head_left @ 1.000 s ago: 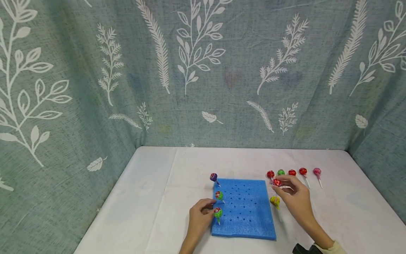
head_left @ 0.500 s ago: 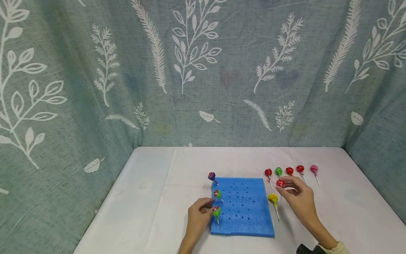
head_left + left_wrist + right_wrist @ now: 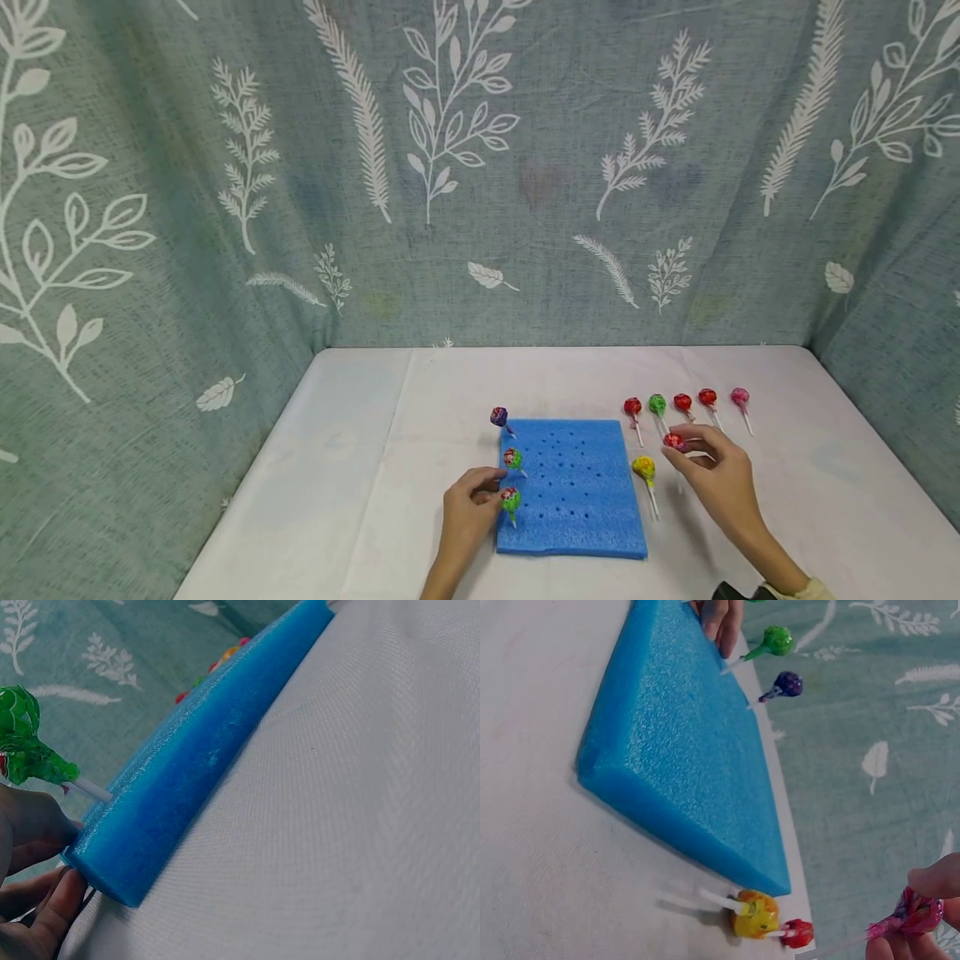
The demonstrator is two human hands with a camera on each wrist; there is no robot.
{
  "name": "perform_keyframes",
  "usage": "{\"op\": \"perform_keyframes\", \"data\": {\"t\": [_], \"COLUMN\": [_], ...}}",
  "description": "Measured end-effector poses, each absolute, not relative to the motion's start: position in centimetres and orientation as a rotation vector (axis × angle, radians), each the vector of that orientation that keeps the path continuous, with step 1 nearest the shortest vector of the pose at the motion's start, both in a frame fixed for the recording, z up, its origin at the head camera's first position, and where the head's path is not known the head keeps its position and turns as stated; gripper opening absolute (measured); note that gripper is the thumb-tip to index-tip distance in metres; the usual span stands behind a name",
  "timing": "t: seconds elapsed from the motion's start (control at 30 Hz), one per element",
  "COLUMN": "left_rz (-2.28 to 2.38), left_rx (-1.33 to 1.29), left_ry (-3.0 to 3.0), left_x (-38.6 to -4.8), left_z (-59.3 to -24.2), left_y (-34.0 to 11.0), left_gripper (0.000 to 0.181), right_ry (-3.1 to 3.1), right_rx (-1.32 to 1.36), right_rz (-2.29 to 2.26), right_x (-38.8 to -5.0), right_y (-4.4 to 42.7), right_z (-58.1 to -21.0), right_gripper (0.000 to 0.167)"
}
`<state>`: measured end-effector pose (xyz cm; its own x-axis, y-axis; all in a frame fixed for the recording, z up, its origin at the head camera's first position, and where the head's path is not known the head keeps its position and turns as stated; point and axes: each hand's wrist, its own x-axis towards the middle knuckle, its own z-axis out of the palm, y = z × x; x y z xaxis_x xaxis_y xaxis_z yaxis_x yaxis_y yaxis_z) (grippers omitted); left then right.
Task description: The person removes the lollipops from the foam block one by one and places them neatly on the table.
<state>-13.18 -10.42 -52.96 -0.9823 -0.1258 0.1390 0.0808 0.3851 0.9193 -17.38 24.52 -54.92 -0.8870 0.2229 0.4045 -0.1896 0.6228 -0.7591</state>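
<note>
My left hand grips the left edge of a blue foam board with rows of small holes. In the left wrist view, fingers lie against the board's edge beside a green lollipop. Two green-and-red lollipops and a purple lollipop stand with their sticks in the board along its left side. To the right of the board, my right hand pinches a red-pink lollipop by its wrapped head, its white stick pointing away from the fingers.
A yellow lollipop lies right of the board. Behind my right hand is a row of lollipops: red, green, two more red, and pink. A leaf-patterned curtain hangs behind the white table.
My right hand has moved right, away from the board, carrying the red-pink lollipop. My left hand stays at the board's edge. The head view has shifted slightly.
</note>
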Motion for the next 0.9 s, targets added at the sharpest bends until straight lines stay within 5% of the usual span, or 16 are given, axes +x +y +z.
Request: {"op": "perform_keyframes", "data": {"t": [0.9], "left_rz": [-1.692], "left_rx": [0.051], "left_ry": [-2.434], "left_x": [-13.1], "left_z": [-53.2], "left_y": [-10.4], "left_gripper": [0.029], "right_ry": [-2.621], "right_rx": [-0.144], "right_rz": [1.232], "right_x": [-15.9], "right_y": [24.4], "right_z": [-53.4], "right_gripper": [0.039]}}
